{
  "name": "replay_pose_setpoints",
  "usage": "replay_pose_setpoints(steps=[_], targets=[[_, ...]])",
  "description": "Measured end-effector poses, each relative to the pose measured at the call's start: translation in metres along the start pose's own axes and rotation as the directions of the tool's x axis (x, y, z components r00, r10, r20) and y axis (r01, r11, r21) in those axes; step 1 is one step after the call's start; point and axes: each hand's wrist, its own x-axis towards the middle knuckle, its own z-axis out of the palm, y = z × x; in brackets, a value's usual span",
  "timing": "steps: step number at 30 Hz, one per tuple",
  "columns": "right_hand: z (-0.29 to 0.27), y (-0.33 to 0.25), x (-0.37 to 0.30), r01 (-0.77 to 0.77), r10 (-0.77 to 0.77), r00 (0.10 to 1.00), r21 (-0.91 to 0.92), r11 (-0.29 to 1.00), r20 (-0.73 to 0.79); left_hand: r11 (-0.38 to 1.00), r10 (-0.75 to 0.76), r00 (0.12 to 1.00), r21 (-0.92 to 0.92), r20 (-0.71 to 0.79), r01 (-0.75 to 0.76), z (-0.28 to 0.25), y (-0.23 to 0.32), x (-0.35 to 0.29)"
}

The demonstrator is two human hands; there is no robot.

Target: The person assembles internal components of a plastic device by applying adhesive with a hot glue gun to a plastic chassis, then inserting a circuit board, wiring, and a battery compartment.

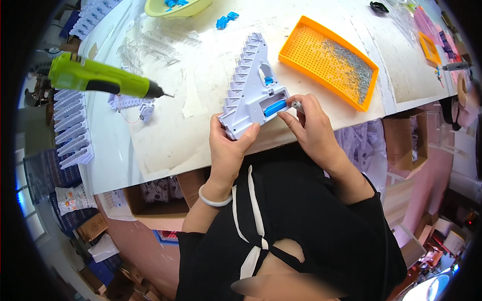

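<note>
My left hand (232, 140) grips the near left corner of a pale lavender plastic housing (246, 90) with a stair-stepped edge, tilted above the table. In the housing's open compartment lies a blue battery (274, 108); another small blue part (268, 80) shows in the cutout higher up. My right hand (314, 125) is closed at the compartment's right side, with a silver-grey cylinder (297, 106), seemingly a battery, between thumb and fingers. Its far end is hidden by the fingers. To the left, a green electric screwdriver (108, 79) hangs with its bit pointing right.
An orange perforated tray (329, 62) of small metal screws sits right of the housing. Blue pieces (227, 20) lie at the back, near a yellow-green bowl (178, 9). More stepped housings (73, 128) line the left side. Clear plastic bags (155, 45) lie behind the screwdriver.
</note>
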Motion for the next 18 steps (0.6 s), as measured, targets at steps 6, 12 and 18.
replay_pose_setpoints(steps=[6,12,18], targets=[[0.004,-0.003,-0.001,-0.129,0.14,0.989,0.185,0.974,-0.045,0.999,-0.01,1.0,0.036,-0.014,0.011,0.002,0.001,0.0],[0.015,-0.007,-0.001,-0.159,0.152,0.987,0.351,0.923,0.048,0.998,0.011,1.0,0.063,-0.001,-0.011,0.004,-0.005,0.001],[-0.002,-0.001,0.002,-0.178,0.189,0.976,0.102,0.979,-0.112,0.996,0.026,1.0,0.088,0.017,-0.028,0.004,-0.006,0.002]])
